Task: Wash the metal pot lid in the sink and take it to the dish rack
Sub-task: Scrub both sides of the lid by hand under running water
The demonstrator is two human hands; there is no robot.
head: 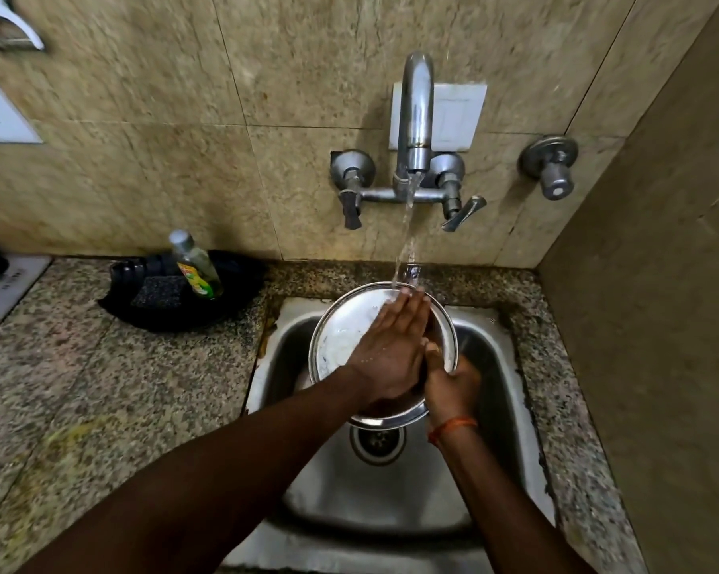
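Head view. The metal pot lid (345, 325) is held tilted over the basin of the sink (498, 412), above the drain (377, 440), with its upper rim under the water stream (407, 225) that falls from the tap (416, 118).

The left forearm enters from the lower left and crosses to the middle of the frame. The left hand (390, 350) lies flat on the lid's upturned face, fingers straight and close together, fingertips at the upper rim where the water lands. It presses on the lid and does not close round it.

The right forearm enters from the lower right, with an orange thread (453, 426) round the wrist. The right hand (453, 383) grips the lid at its right edge: the thumb is curled over the rim onto the face, and the fingers pass behind the lid.

Hidden or unclear: the left hand covers the middle and lower part of the lid. The lid's far side and the right fingers behind it cannot be seen, so how they lie cannot be told.

On the countertop (80, 387), left of the sink, a black tray (233, 300) holds a leaning bottle (196, 265) and a dark scrub pad (159, 292). White fittings at the upper left edge are blurred and cut off by the frame.
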